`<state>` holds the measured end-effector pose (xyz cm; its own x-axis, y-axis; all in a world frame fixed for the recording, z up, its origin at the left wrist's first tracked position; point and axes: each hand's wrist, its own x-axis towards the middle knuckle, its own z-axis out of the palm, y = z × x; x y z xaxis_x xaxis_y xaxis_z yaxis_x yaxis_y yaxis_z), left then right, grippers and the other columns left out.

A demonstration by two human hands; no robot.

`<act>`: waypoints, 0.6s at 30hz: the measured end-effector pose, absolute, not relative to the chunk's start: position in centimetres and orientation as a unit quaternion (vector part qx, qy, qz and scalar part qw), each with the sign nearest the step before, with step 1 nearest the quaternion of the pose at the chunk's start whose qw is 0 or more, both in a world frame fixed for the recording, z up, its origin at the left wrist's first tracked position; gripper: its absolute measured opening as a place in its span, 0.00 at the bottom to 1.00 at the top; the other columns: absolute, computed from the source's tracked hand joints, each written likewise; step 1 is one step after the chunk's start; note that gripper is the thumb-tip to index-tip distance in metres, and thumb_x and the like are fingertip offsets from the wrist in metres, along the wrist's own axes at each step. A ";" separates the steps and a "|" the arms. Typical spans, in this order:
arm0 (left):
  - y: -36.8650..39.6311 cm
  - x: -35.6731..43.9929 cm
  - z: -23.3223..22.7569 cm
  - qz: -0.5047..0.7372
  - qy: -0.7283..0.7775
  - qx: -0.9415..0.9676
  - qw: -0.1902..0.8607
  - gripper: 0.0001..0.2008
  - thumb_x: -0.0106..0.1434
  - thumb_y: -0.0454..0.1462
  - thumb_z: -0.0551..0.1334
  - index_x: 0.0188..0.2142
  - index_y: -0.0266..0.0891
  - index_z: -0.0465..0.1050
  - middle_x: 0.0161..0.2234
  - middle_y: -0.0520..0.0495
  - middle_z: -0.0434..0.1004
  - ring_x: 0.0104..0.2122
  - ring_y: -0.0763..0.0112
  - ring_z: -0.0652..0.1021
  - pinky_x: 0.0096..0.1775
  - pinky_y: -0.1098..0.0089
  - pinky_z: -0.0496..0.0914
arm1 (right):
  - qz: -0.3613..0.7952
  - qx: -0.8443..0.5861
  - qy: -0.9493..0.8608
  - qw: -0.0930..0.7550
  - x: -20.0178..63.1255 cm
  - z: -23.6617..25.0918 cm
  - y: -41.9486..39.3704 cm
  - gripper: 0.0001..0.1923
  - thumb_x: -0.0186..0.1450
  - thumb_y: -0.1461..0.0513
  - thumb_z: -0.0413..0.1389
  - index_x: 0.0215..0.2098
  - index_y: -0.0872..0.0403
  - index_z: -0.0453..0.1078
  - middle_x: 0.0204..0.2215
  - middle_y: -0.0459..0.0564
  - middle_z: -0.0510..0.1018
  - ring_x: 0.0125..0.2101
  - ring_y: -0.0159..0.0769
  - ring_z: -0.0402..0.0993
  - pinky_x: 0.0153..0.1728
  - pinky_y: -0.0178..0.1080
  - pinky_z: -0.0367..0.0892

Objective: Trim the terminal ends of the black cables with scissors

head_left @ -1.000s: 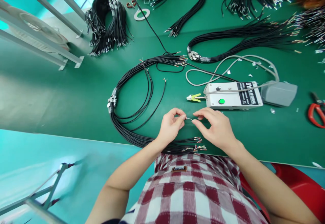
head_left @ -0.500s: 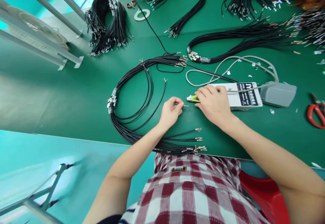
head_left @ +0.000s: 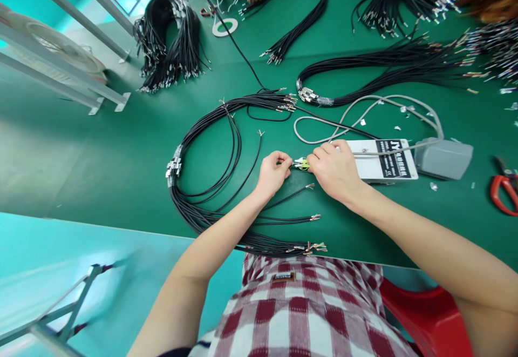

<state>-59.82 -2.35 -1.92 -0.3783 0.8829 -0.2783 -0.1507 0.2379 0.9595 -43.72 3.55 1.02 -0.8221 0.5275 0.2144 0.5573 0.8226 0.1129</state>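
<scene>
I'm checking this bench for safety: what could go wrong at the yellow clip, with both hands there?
The left hand and right hand meet fingertip to fingertip at the yellow clip, so a finger could get nipped. The loose black cables loop close under the left wrist and might snag or get dragged.
</scene>
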 end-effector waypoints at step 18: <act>-2.1 -59.8 -2.2 0.526 0.638 0.301 0.475 0.08 0.58 0.28 0.65 0.27 0.35 0.67 0.20 0.57 0.66 0.13 0.84 0.65 0.18 0.78 0.53 | 0.002 -0.397 -0.853 0.339 -35.1 1.1 -0.8 0.06 0.67 0.66 0.57 0.41 0.49 0.71 0.46 0.51 0.84 0.47 0.45 0.76 0.50 0.48 0.62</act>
